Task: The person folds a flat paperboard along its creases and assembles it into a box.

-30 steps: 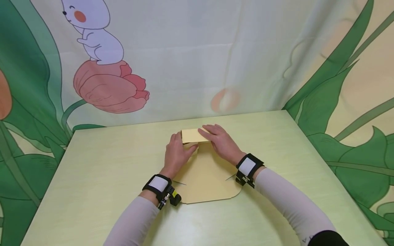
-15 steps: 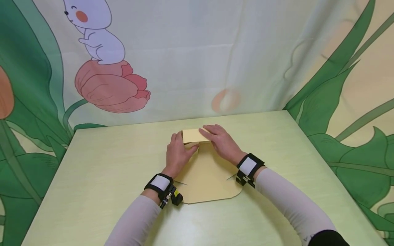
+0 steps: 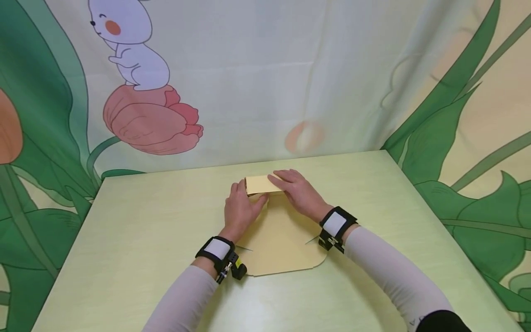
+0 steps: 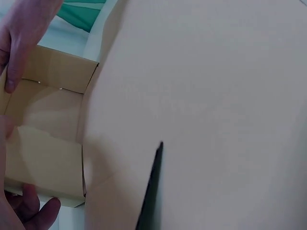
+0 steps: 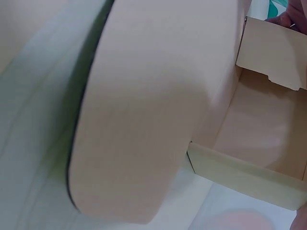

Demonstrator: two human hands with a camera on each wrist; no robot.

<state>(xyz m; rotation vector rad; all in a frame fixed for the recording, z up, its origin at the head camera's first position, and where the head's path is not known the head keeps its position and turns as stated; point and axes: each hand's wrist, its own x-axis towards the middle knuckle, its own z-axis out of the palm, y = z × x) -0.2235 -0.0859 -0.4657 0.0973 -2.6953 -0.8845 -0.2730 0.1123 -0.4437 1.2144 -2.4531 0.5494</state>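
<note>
A tan cardboard box (image 3: 259, 185), partly folded, stands near the middle of the table, its large flap (image 3: 282, 249) spread toward the person. My left hand (image 3: 240, 212) grips the box's left side, with the thumb at the inner edge and fingers outside. My right hand (image 3: 302, 192) holds the upper right, fingers over the top panel; its thumb is hidden in the head view. In the left wrist view, a folded side panel (image 4: 45, 160) has left-hand fingertips (image 4: 48, 213) behind it. The right wrist view shows the hollow inside between a side panel (image 5: 273, 52) and the opposite wall (image 5: 244, 175).
The pale table (image 3: 166, 221) extends around the box. A printed curtain (image 3: 249, 92) hangs behind the table's back edge. Slits (image 3: 313, 240) cut into both sides of the flap. Each wrist wears a black strap (image 3: 216, 251) with a camera.
</note>
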